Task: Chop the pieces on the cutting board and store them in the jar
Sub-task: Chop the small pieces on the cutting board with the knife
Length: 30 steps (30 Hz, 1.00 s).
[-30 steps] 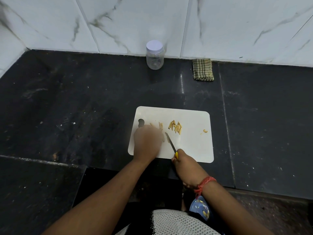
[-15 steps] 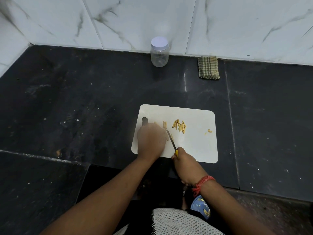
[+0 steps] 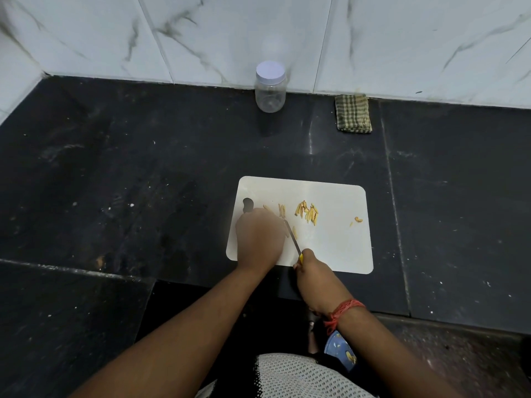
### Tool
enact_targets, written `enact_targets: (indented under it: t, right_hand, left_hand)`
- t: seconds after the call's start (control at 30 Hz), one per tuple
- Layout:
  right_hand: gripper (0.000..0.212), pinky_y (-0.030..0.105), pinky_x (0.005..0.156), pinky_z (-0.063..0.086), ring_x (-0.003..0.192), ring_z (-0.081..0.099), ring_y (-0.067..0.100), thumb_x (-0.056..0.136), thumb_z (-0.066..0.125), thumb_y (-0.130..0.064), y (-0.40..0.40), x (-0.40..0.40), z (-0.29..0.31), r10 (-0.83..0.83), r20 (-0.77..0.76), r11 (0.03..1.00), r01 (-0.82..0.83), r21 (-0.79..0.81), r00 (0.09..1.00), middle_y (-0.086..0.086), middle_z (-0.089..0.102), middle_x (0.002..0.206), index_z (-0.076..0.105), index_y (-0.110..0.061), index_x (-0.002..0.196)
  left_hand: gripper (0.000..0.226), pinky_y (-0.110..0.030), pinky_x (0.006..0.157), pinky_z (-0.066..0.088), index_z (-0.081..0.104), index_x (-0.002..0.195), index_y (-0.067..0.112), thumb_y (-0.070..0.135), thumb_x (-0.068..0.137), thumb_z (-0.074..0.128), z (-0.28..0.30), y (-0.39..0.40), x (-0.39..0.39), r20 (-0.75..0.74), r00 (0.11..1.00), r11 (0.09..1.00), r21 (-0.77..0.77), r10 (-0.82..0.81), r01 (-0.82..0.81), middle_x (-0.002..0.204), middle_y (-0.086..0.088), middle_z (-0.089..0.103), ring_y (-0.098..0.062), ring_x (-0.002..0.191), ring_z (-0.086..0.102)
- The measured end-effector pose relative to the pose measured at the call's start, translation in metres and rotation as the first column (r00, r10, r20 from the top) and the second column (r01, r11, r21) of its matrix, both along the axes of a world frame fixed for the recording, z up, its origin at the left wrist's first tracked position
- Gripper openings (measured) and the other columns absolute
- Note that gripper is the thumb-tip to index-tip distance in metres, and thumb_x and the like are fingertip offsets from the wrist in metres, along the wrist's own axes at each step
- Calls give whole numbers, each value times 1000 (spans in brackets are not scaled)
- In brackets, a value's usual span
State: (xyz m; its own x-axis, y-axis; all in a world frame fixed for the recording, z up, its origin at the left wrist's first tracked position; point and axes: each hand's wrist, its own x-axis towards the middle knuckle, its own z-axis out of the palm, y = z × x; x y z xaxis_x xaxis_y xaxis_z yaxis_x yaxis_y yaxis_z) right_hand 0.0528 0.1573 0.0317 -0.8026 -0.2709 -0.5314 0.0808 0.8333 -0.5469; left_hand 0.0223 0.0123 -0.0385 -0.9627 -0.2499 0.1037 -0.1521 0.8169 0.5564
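Chopping step. Your left hand (image 3: 260, 239) is curled down on the yellow pieces (image 3: 307, 213) on the white plastic cutting board (image 3: 330, 242); your right hand (image 3: 314, 274) grips the yellow-handled knife (image 3: 293, 239). Next: finish the cuts, then unlid the clear jar (image 3: 270, 87), well apart by the wall on the black worktop (image 3: 143, 168).

head view, looking down, close above counter (image 3: 143, 196)

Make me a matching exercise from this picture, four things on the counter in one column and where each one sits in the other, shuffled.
Things:
1. jar
2. checked cloth
3. knife
4. cutting board

Places:
A. gripped in the right hand
B. at the wall, lid on
C. under the yellow pieces
D. at the wall, right of the jar

Pairs: 1-B, 2-D, 3-A, 4-C
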Motion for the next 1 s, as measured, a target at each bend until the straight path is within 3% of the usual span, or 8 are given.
enact_targets:
  t: [0.2,0.4,0.53,0.67,0.8,1.0]
  right_hand:
    - [7,25,48,26,61,44,14,97,36,-5,-5,-5,-3,37,29,998,-38,54,999,0,45,72,34,-11,97]
    - [11,31,58,34,60,44,15,96,40,-1,-1,-9,-5,74,30,994,-76,75,997,2,48,75,32,-10,98]
    - [12,32,63,36,71,50,24,96,39,-1,1,-10,-8,82,33,991,-85,103,996,16,62,94,36,-5,107]
    - [13,32,65,37,77,54,27,96,37,-1,8,-3,-9,120,48,986,-124,113,992,18,64,103,37,-5,109]
    - [15,34,76,43,103,60,34,99,37,-10,13,0,-6,101,103,986,-113,118,990,17,59,111,39,-12,114]
    - [13,29,64,38,87,64,26,97,42,-4,35,18,-9,210,45,966,-214,143,977,8,61,91,36,-7,108]
  left_hand:
    - [15,-40,98,37,71,97,27,30,83,70,0,0,-1,-19,1000,1000,2,3,-3,104,5,57,-22,100,48]
    - [13,-40,100,36,70,96,27,29,84,68,2,2,-1,-5,1000,1000,-18,14,-14,106,6,57,-21,102,48]
    - [13,-41,100,36,69,95,25,30,84,67,3,3,-1,4,1000,999,-40,18,-17,108,5,58,-22,104,48]
    - [13,-41,102,35,68,95,25,32,84,66,3,5,-1,32,999,998,-55,23,-22,111,6,57,-22,107,47]
    - [13,-40,102,35,68,96,26,33,86,67,3,5,-1,23,1000,998,-69,18,-16,112,6,57,-21,108,47]
    - [12,-41,102,35,69,97,26,31,86,67,3,5,1,9,1000,998,-70,9,-8,111,6,56,-22,107,47]
